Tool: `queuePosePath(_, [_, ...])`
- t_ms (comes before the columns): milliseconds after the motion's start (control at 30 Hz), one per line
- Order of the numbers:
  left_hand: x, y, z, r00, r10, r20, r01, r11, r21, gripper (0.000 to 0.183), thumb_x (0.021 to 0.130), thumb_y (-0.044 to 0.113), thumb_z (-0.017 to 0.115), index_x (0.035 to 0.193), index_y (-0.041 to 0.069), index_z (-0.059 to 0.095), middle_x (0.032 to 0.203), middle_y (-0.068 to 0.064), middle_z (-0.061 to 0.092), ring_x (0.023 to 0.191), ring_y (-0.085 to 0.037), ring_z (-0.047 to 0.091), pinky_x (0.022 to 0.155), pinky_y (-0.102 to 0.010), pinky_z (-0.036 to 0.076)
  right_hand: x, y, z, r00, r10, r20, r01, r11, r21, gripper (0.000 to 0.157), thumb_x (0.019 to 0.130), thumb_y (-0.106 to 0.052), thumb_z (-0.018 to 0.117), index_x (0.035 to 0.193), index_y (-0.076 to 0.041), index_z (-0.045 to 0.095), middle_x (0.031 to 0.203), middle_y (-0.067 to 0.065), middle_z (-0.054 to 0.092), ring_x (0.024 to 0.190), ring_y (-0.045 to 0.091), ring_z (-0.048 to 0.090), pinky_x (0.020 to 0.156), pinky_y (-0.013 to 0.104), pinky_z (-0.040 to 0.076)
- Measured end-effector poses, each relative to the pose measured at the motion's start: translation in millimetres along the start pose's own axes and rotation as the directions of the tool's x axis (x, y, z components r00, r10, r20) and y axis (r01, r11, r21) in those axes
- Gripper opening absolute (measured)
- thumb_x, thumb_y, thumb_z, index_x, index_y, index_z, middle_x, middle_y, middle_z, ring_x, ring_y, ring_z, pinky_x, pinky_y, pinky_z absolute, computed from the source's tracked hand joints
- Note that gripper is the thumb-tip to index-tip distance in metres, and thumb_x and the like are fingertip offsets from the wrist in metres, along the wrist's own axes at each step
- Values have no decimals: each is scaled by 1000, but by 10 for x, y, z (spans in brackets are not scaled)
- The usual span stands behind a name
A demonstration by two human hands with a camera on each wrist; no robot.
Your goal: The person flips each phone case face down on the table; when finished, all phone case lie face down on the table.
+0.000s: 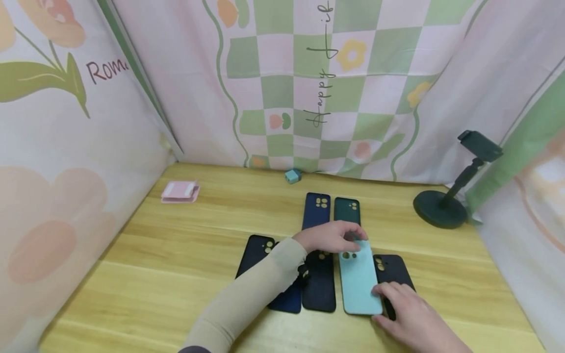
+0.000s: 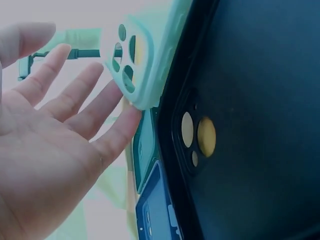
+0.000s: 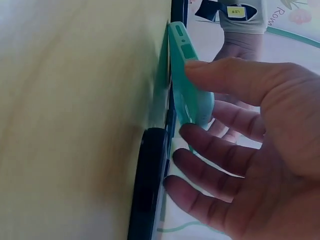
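Note:
A light blue phone case point(image 1: 359, 284) lies between my two hands, its camera cutouts toward the far end. My right hand point(image 1: 410, 309) pinches its near right corner, the thumb on the bottom end in the right wrist view. Over the far end is my left hand point(image 1: 328, 238), its fingers loosely extended and fingertips at the case's edge in the left wrist view. A black phone case point(image 1: 399, 269) sits just right, partly under the right hand. To the left lie another black case point(image 1: 320, 287), a dark blue case point(image 1: 287, 301) and a further black case point(image 1: 253, 252), partly behind the left arm.
Behind the left hand lie a navy case point(image 1: 315, 215) and a dark green case point(image 1: 346, 208). A pink item point(image 1: 180, 191) rests at the far left, a small blue cube point(image 1: 292, 176) by the back curtain. A black stand point(image 1: 441, 208) occupies the back right.

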State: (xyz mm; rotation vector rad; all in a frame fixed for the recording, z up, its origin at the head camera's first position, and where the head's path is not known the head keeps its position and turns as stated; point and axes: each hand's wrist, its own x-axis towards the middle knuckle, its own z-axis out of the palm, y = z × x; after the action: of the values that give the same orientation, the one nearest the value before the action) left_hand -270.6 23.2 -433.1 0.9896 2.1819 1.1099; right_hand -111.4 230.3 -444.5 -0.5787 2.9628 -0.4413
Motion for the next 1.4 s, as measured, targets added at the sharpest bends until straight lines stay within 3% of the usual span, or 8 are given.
queuePosePath(167, [-4,4,14,1000,12,15,-11,1000,-15,30,98,22,61,128,18,60,127,7,59,107,0,57,82,-17,47,-3,12,-18,999,29,29,-28,999,-22,46,75,-41,84,111,-20,64,96,-10,57,85,7,51,72,35,50])
queuePosePath(300, [-27,24,-11,999,46,20,-46,999,0,28,99,23,60,126,16,61,121,8,61,106,2,56,85,-16,45,15,-31,-51,998,51,27,-50,998,-27,43,77,-43,82,110,-22,65,93,-13,56,85,5,52,73,34,50])
queuePosePath(500, [-106,-46,-104,995,95,-3,-95,995,13,29,100,24,59,125,10,63,107,12,62,99,1,57,84,-16,46,115,-182,-86,1000,13,0,-13,1000,-24,34,79,-42,81,105,-27,66,97,-15,60,90,8,55,74,35,51])
queuePosePath(700, [-204,-139,-193,993,109,-43,-104,988,113,27,99,24,59,122,11,65,103,12,62,91,-1,58,80,-17,46,249,-356,-73,995,-71,-71,68,997,-32,26,81,-37,79,103,-30,66,89,-22,58,84,1,56,67,30,49])
queuePosePath(967, [-341,-274,-294,998,-4,-67,23,958,285,24,98,23,59,118,12,67,93,9,63,79,-5,58,74,-20,46,467,-600,43,984,-174,-44,174,985,-11,17,86,-37,74,98,-28,66,82,-21,58,73,-2,54,59,25,46])
queuePosePath(1267, [-490,-391,-325,985,-145,-95,171,905,390,21,97,28,63,114,16,68,96,8,63,79,-7,57,72,-24,47,692,-859,198,941,-335,-44,332,942,-52,17,85,-35,75,91,-23,65,76,-15,52,64,0,47,51,24,40])
queuePosePath(1400, [-550,-415,-339,979,-178,-100,204,884,420,15,96,28,66,106,18,68,90,9,62,76,-8,57,69,-25,47,766,-942,250,923,-385,4,384,921,-68,20,84,-37,77,89,-24,63,77,-15,52,63,2,51,49,26,41])
